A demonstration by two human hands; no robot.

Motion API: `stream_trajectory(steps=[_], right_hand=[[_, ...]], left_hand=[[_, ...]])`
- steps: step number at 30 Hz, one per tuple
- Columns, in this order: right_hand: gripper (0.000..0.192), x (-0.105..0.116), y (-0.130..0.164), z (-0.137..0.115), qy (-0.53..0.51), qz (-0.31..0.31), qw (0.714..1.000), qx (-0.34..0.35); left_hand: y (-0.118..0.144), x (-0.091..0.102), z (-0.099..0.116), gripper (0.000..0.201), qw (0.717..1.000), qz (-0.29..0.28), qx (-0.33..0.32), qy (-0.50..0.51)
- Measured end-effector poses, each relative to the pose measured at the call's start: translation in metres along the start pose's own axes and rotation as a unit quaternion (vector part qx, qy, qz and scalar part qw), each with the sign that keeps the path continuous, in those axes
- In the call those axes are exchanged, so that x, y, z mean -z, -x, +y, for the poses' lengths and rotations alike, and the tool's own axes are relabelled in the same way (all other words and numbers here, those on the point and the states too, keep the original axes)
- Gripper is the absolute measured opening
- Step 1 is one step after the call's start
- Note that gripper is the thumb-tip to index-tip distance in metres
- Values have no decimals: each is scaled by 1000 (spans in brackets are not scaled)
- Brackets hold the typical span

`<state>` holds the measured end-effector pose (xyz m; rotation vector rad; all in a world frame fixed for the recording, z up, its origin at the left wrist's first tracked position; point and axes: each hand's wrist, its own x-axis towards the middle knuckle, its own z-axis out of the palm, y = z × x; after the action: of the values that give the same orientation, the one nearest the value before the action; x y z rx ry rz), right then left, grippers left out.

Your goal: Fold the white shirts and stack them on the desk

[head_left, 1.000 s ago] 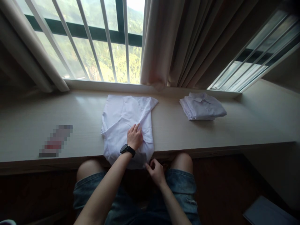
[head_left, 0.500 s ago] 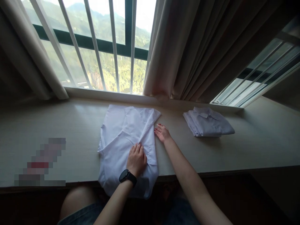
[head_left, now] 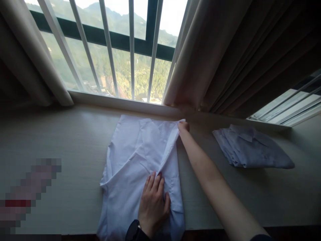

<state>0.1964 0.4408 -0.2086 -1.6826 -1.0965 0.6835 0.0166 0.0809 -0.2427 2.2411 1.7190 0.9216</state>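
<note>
A white shirt [head_left: 125,157] lies partly folded before me, its lower end reaching the near edge of the table. My left hand [head_left: 154,199], with a black watch on the wrist, rests flat on the cloth, fingers stretched out at the lower end of a diagonal fold. At the shirt's far right corner, my right hand [head_left: 184,126] is closed on the edge of the fabric. The right fingertips are mostly hidden by the hand itself.
A stack of folded white shirts [head_left: 250,147] sits to the right on the pale table [head_left: 75,201]. Behind it are a barred window [head_left: 112,60] and curtains [head_left: 213,60]. A blurred-out, pixelated item [head_left: 32,190] lies on the left.
My right hand has moved from beside the shirt to its far right corner and closed on the cloth. My left hand stays flat on the shirt. The camera view has shifted.
</note>
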Motion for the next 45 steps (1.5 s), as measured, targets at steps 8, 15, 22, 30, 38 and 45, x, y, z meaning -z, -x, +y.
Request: stream_trajectory(steps=[8,15,22,30,38,45], right_hand=[[62,-68,14,-33,40,-229,967,103],[52,-64,61,6,325,-153,906,224],[64,-63,56,19,417,-238,859,177],[62,-31,93,25,490,-244,790,276],[58,14,124,51,439,-270,788,337],[58,36,150,64,480,-268,762,342]], left_hand=[[3,-2,-1,56,999,-31,22,-6],[5,-6,-1,63,999,-14,21,-25],[7,-10,-3,56,999,-29,10,-40],[8,-2,-1,57,996,-67,3,-57],[9,5,3,52,997,-76,0,-15],[71,51,22,44,997,20,44,55]])
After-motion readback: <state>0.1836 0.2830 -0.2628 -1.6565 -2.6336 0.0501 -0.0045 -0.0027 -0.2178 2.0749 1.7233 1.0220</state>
